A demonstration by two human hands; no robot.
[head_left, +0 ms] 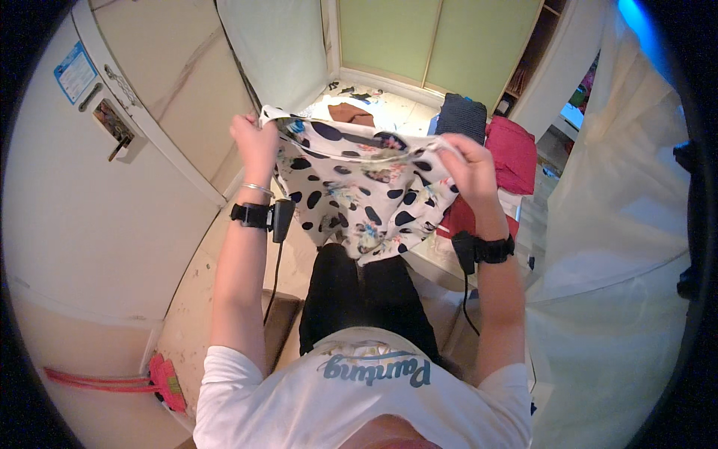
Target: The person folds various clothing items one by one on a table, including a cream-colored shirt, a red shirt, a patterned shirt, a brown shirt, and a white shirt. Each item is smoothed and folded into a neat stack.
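A white garment (348, 196) with black spots and coloured flowers hangs stretched between my two hands in front of my legs. Its top edge looks like a band with an opening; whether it is a skirt or another piece, I cannot tell. My left hand (256, 142) is closed on the upper left corner. On the other side, my right hand (471, 168) pinches the upper right corner, its fingers slightly blurred. The lower part drapes loosely in folds down to my dark trousers (364, 295).
Beyond the garment lies a brown cloth (351, 114) on a pale surface. To the right are a dark folded knit (461, 121) and folded red clothes (511, 155). A door (82, 194) stands left, a translucent curtain (613, 209) right. A red brush-like tool (166, 382) is at lower left.
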